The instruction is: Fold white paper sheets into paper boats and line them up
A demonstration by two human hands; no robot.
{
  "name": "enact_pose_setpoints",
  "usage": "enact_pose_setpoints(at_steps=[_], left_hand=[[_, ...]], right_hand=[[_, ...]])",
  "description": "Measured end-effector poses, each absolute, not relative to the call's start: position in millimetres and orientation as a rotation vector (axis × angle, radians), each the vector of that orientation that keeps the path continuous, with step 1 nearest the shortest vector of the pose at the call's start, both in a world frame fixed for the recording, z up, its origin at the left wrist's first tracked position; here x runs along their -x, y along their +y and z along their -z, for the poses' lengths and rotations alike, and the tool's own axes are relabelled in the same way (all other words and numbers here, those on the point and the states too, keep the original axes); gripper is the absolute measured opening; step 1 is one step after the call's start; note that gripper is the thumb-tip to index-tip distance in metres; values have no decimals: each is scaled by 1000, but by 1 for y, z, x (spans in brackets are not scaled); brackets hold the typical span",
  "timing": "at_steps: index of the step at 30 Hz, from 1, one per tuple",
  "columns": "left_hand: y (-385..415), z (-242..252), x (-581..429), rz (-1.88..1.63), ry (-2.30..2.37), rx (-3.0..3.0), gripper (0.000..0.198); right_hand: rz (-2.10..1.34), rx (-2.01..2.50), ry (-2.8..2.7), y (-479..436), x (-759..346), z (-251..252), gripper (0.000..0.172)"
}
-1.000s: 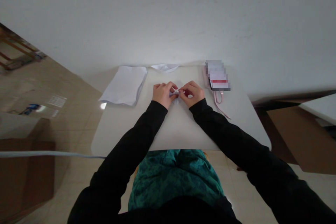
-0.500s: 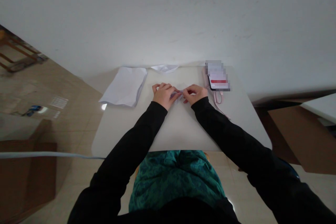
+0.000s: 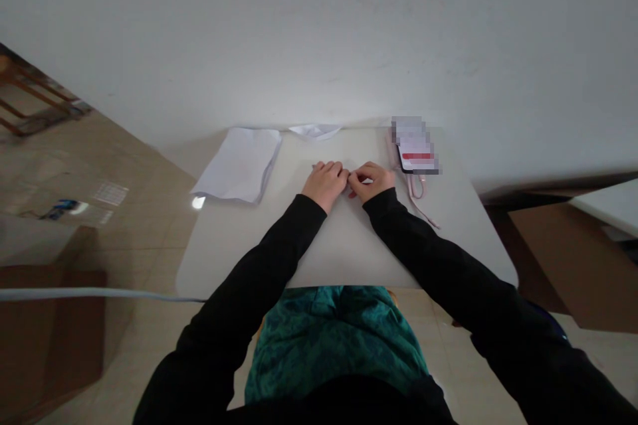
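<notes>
My left hand [image 3: 326,184] is closed over the middle of the white table, its back toward me and its fingers curled down. Beside it, my right hand [image 3: 371,180] makes a pinch, thumb and forefinger meeting at the left hand's fingertips. The small folded paper between them is almost wholly covered by my fingers now. Beyond the hands, a folded white paper piece [image 3: 315,131] lies by the wall. To the left rests a stack of white paper sheets [image 3: 239,163] with slightly curled edges.
On the white table [image 3: 343,252], a phone [image 3: 416,156] lies at the back right over a pink object with a pink cable [image 3: 417,189]. The wall [image 3: 319,33] borders the far edge. Cardboard boxes [image 3: 573,259] stand on the floor at the right, others at the left.
My left hand has shifted slightly right and turned its back upward, its thumb now out of sight. The paper seen between the hands is now covered. My right hand keeps its pinch.
</notes>
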State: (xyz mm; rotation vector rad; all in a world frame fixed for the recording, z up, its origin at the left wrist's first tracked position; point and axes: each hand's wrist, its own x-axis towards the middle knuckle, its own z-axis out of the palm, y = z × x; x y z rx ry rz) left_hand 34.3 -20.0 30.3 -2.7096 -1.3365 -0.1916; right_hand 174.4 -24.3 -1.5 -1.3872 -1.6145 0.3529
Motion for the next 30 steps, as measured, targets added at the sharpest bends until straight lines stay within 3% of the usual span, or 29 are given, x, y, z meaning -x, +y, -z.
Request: enact_pose_setpoints(at_steps=[6, 15, 30], left_hand=[[-17, -29, -30, 322, -1429, 2733, 17], [-20, -30, -35, 430, -1477, 2710, 25], [-30, -27, -35, 527, -1460, 2705, 14]], right_hand=[[-375, 1371, -1608, -25, -174, 2, 17], [-418, 1327, -1587, -21, -174, 6, 19], [-394, 1312, -1599, -23, -173, 11, 19]])
